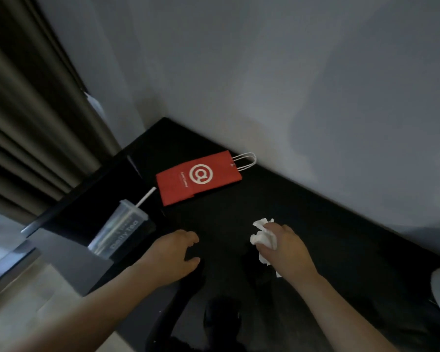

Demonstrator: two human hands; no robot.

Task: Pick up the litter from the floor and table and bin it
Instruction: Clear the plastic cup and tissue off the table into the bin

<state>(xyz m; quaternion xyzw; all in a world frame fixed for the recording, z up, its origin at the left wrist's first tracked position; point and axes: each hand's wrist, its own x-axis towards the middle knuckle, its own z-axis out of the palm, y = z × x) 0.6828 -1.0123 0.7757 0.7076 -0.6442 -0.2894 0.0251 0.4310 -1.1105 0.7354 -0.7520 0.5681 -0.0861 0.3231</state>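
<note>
A: What is the right hand (287, 247) doing?
B: It squeezes a scrunched white tissue (263, 238) just over the black table (328, 224).
A: And the left hand (175, 252)?
B: It holds nothing, fingers loosely bent. A red paper bag (198, 177) lies flat by the wall. A clear cup (120, 229) is at the table's left edge.

Glossy black table (315, 224) vs pale wall (290, 72), brown curtains (23, 123) left, dim light

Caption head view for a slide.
Right hand grips crumpled tissue at black table; left hand empty; red paper bag, plastic cup nearby.
</note>
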